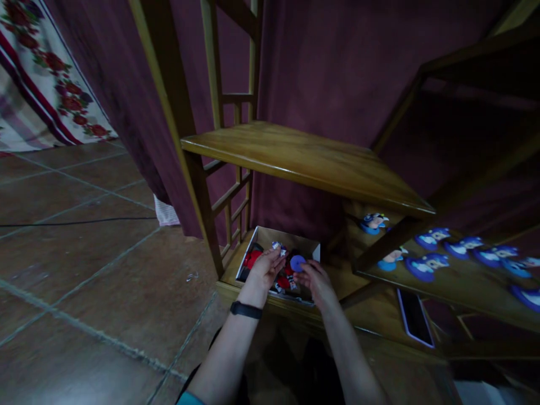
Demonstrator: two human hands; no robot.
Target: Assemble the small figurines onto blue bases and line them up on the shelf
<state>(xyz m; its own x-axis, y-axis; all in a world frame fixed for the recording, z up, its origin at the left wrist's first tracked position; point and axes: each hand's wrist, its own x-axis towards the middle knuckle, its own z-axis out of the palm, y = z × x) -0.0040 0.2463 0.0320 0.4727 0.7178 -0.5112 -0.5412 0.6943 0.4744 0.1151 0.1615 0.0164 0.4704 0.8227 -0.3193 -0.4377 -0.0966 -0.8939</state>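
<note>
My right hand (317,282) is closed at the fingertips on a round blue-purple disc (297,262), its flat face towards me. My left hand (266,269) has its fingers curled together at a small white-and-blue figurine (277,246), which is partly covered by the fingertips. Both hands are over a shallow white cardboard box (310,245) on the low wooden shelf. Inside the box lie red and black figurines (252,259), partly hidden by my hands.
To the right, several figurines on blue round bases (427,266) stand on a shelf. A phone (415,316) lies on the lower board. Above the box juts a wooden shelf board (295,154), with a lattice side frame (232,202) at left. A cable (80,223) crosses the tiled floor.
</note>
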